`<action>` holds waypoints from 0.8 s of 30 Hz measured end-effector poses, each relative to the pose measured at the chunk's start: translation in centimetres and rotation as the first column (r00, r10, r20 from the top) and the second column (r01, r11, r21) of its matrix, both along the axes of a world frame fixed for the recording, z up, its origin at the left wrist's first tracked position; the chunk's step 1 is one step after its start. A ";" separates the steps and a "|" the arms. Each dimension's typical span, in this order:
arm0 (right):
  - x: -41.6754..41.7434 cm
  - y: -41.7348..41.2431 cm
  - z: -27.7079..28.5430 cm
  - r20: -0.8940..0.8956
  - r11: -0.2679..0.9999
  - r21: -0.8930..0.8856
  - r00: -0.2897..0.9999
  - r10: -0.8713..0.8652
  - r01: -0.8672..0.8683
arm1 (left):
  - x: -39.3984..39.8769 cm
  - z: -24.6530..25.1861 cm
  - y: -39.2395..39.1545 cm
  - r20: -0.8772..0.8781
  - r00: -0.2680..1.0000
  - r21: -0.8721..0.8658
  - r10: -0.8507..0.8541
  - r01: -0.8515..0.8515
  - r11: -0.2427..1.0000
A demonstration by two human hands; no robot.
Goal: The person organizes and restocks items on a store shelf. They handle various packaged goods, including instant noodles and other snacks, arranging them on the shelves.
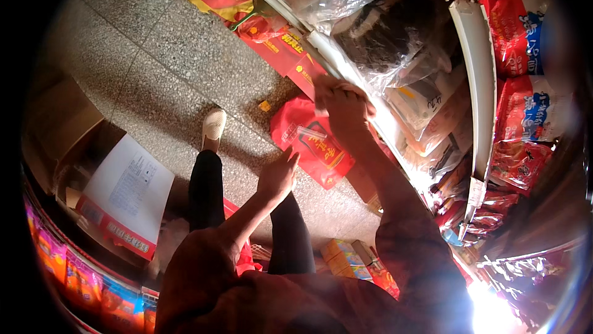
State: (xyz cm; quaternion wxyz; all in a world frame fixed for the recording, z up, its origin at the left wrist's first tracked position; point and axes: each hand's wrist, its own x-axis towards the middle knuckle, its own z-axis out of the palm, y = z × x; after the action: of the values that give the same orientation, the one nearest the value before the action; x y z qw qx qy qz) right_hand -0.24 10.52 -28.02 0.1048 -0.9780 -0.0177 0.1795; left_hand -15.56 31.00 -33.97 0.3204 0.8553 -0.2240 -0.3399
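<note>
My right hand (345, 101) presses on the white front edge of a shelf (345, 65). Bunched under its fingers is what looks like a pinkish cloth (321, 97), blurred and partly covered by the hand. Lower and to the left, my left hand (279, 175) hangs in the air with nothing in it, its fingers somewhat apart. Below both hands a red plastic bag (289, 118) with yellow printing lies on the speckled floor (180, 51). Red printed packaging (278, 51) runs along the foot of the shelf.
Clear plastic-wrapped goods (384, 33) fill the shelf, with red-and-blue packets (533, 107) on another tier at right. A white-and-red carton (134, 190) and a brown cardboard box (69, 116) stand at left. Small boxes (340, 260) lie near my legs. A bright light glares at lower right.
</note>
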 end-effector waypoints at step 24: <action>4.0 1.7 9.5 -0.063 0.813 0.481 0.938 -0.340 0.327 | 29.7 5.0 -2.4 0.564 0.756 -0.233 0.333 -0.241 0.942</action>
State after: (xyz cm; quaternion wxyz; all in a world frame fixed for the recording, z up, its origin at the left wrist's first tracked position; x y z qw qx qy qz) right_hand 3.79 12.18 -18.55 0.3758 -0.9103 0.1081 0.1357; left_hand 14.13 28.61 -28.95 0.3438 0.9166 -0.2031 0.0164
